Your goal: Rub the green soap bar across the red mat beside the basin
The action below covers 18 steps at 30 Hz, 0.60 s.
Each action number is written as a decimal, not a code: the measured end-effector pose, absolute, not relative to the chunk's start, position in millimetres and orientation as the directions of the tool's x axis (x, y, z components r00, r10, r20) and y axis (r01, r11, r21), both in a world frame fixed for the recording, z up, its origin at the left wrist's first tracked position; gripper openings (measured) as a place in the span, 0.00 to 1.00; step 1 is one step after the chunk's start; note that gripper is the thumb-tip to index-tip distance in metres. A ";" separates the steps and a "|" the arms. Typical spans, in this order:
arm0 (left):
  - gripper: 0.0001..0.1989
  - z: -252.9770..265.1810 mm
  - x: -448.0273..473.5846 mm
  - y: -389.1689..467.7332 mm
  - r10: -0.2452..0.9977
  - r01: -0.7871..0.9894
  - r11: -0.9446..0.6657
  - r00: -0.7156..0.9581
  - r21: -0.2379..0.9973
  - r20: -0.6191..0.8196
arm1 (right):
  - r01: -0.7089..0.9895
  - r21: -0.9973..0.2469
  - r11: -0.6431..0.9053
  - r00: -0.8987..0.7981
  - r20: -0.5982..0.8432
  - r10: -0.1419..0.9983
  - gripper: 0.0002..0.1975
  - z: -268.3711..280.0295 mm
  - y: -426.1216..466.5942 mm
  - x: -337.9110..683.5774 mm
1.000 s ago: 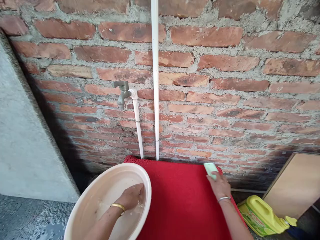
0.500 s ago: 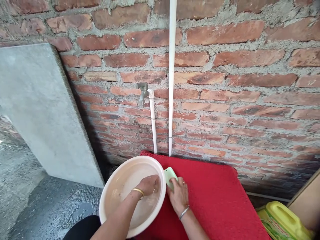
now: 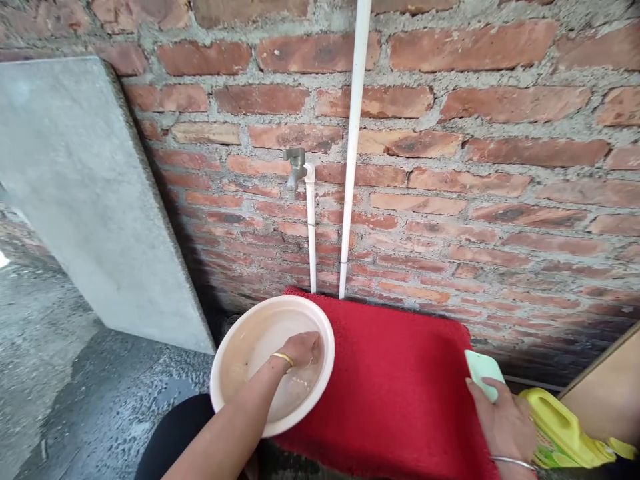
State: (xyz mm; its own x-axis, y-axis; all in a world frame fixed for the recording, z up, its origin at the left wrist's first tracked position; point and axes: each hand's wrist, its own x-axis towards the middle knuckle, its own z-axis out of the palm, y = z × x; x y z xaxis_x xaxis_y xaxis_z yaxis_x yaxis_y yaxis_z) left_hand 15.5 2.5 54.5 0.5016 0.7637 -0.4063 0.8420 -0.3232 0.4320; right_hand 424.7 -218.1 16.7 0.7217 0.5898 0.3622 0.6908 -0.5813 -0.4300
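My left hand [image 3: 300, 349], a gold bangle at its wrist, reaches into a cream plastic basin [image 3: 220, 383] with water in it. Its fingers are curled near the basin's right inner wall; what they hold, if anything, is hidden. At the right edge of a red fluffy mat [image 3: 395, 373], my right hand [image 3: 507, 417] is closed round a light green scrubbing brush [image 3: 483, 369]. The brush's flat back with a small hole shows, while its underside is hidden. A silver bangle circles my right wrist.
A yellow jug [image 3: 565, 427] stands close beside my right hand. Behind the mat rises a brick wall [image 3: 440, 180] with a tap [image 3: 296, 167] and white pipes [image 3: 354, 133]. A grey slab [image 3: 100, 193] leans at left above wet concrete floor [image 3: 125, 400].
My right hand has moved the brush from beside the basin to the mat's right edge. My left hand stays in the basin. The view has shifted slightly.
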 end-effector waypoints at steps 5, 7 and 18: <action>0.15 61.3 15.8 0.4 0.765 0.841 -0.317 0.500 0.438 -0.406 | 0.820 -0.520 -0.239 0.443 0.312 0.840 0.18 11.7 -183.9 283.9; 0.14 65.0 16.4 -1.2 0.762 0.843 -0.326 0.502 0.428 -0.409 | 0.852 -0.494 -0.172 0.339 0.272 0.900 0.12 9.5 -170.8 227.0; 0.15 58.5 16.9 5.1 0.740 0.841 -0.334 0.514 0.427 -0.433 | 0.906 -0.347 -0.242 0.358 0.323 0.876 0.12 -1.1 -194.4 239.3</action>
State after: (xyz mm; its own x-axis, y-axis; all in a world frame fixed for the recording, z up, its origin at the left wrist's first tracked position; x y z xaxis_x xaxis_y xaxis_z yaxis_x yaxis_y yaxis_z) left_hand 16.9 5.1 58.5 0.5139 0.7403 -0.4334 0.8406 -0.3339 0.4265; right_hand 239.3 -194.4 -1.1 0.3581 0.8759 0.3233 0.9059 -0.2422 -0.3474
